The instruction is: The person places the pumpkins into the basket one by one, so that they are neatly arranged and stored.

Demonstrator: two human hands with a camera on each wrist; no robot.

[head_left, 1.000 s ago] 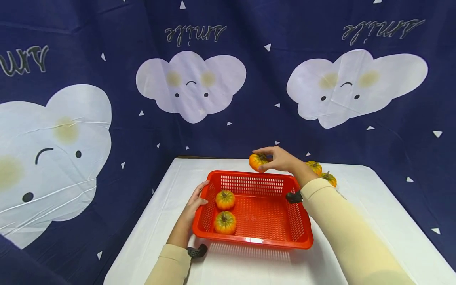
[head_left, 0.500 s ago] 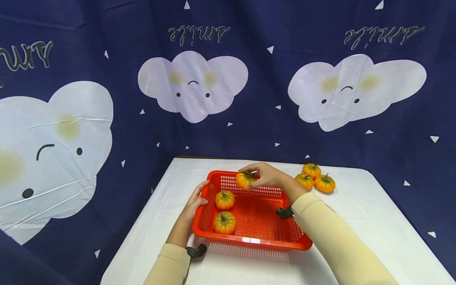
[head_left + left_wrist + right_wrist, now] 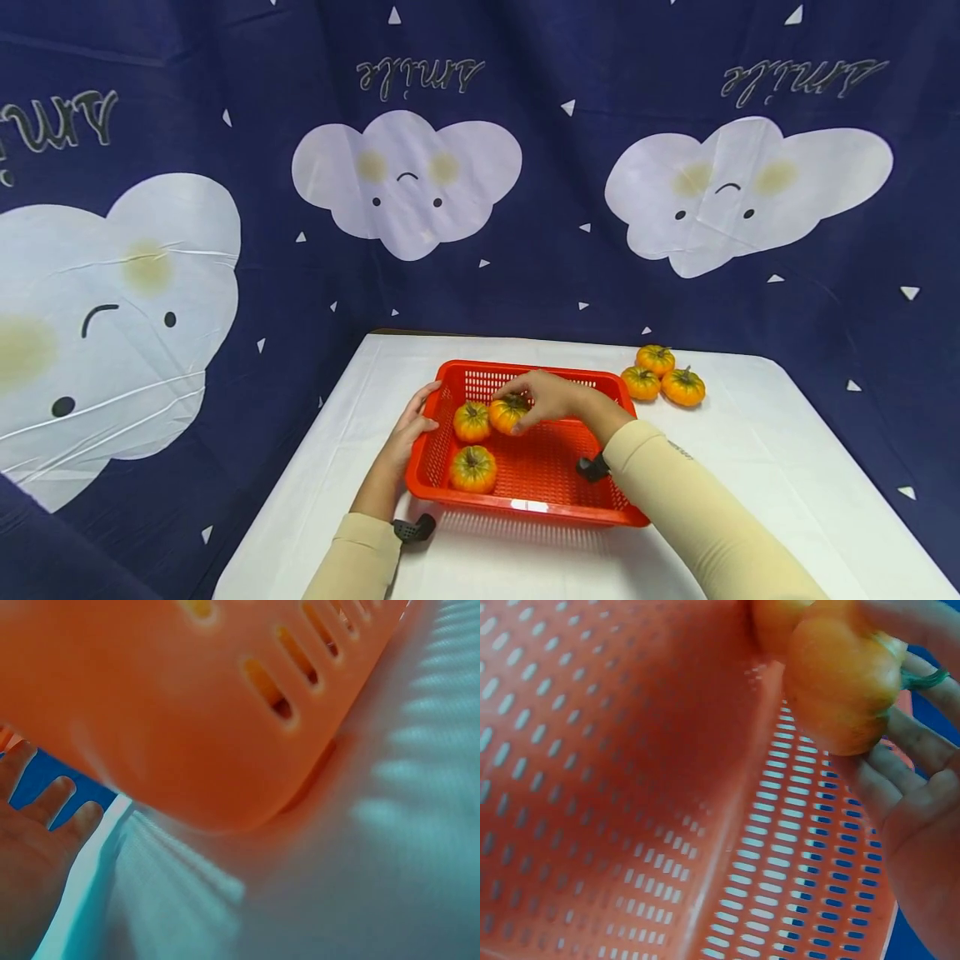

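In the head view, my right hand [image 3: 551, 397] holds a small orange pumpkin [image 3: 507, 414] by its sides, low inside the red plastic basket [image 3: 555, 508]. The right wrist view shows this pumpkin [image 3: 840, 682] with its green stem between fingers and thumb, above the slotted basket wall. Two other pumpkins sit along the basket's left side, one at the back [image 3: 472, 422] and one at the front [image 3: 473, 470]. My left hand [image 3: 405, 431] rests against the left rim with fingers fairly straight; in the left wrist view its fingers [image 3: 52, 801] spread beside the basket.
Three more pumpkins [image 3: 656, 360] cluster on the white-covered table [image 3: 757, 467], behind and right of the basket. A dark blue curtain [image 3: 555, 292] with cloud prints hangs behind and at the left. A dark wrist device [image 3: 414, 528] sits below the left hand.
My right hand has brought its pumpkin from above the basket's back rim leftward and down into the basket, beside the back-left pumpkin. My left hand has stayed at the rim.
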